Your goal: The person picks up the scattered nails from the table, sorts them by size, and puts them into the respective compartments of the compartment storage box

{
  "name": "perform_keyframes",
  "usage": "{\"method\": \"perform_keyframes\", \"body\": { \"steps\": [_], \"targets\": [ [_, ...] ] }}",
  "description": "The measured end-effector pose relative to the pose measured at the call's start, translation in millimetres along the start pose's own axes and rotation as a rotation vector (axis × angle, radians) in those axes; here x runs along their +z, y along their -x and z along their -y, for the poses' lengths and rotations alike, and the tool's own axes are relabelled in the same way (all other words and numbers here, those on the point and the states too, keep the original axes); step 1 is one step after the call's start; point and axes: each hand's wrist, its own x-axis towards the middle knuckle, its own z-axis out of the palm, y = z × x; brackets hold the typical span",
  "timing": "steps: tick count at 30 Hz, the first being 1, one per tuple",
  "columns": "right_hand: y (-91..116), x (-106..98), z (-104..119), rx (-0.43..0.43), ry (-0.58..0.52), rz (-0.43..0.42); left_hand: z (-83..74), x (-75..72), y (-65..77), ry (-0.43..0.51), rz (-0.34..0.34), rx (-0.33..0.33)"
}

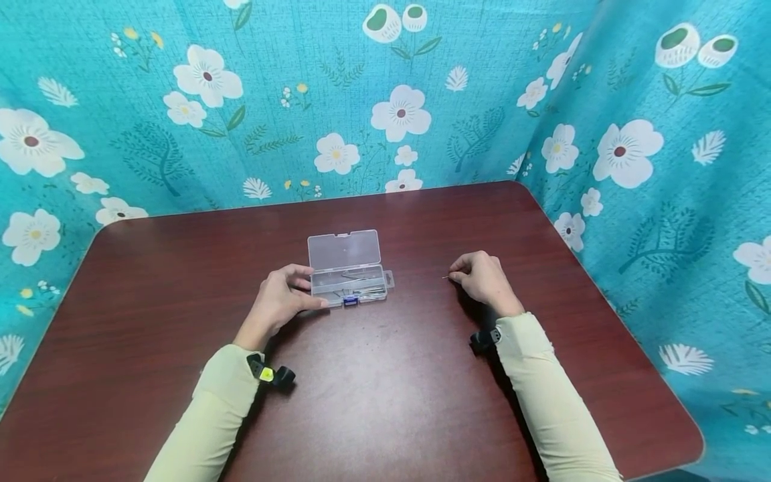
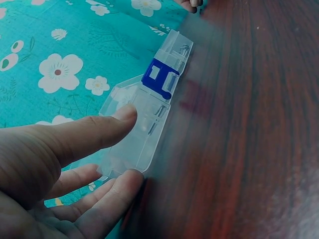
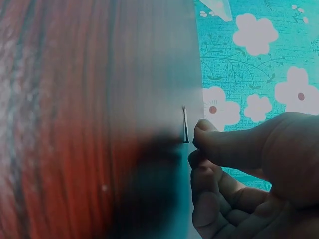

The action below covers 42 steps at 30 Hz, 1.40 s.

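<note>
A clear plastic compartment box (image 1: 348, 284) with a blue latch (image 2: 160, 79) stands on the table, its lid (image 1: 345, 250) raised at the back. Several thin metal nails (image 1: 369, 292) lie inside. My left hand (image 1: 283, 294) grips the box's left end, thumb at the front corner and fingers round the side. To the right of the box, my right hand (image 1: 482, 278) is low over the table, thumb and forefinger close together. A small nail (image 3: 185, 124) points left from these fingertips, its head right beside them. I cannot tell whether they pinch it.
The dark red-brown table (image 1: 385, 402) has rounded corners. A teal flowered curtain (image 1: 271, 134) hangs behind it and along its right side. A clear hanging tab (image 1: 389, 279) sticks out from the box's right end. Black camera mounts (image 1: 482, 340) sit at both wrists.
</note>
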Motion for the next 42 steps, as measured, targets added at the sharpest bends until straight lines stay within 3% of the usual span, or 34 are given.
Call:
{"method": "perform_keyframes", "body": {
  "steps": [13,17,21,30,42],
  "targets": [
    [-2,4,5,0.006,0.06,0.07,1.6,-1.5,0.7,0.047,0.009,0.01],
    [-2,4,8,-0.052,0.153,0.139,1.3,-1.2,0.7,0.04,0.009,0.011],
    [0,2,11,-0.093,0.137,0.181,1.6,-1.1,0.8,0.033,0.01,0.005],
    [-5,-2,27,-0.093,-0.062,0.057,1.8,-1.8,1.4,0.042,0.01,0.008],
    [-11,15,55,-0.119,-0.109,0.041,1.2,-2.1,0.3,0.003,0.009,0.011]
  ]
}}
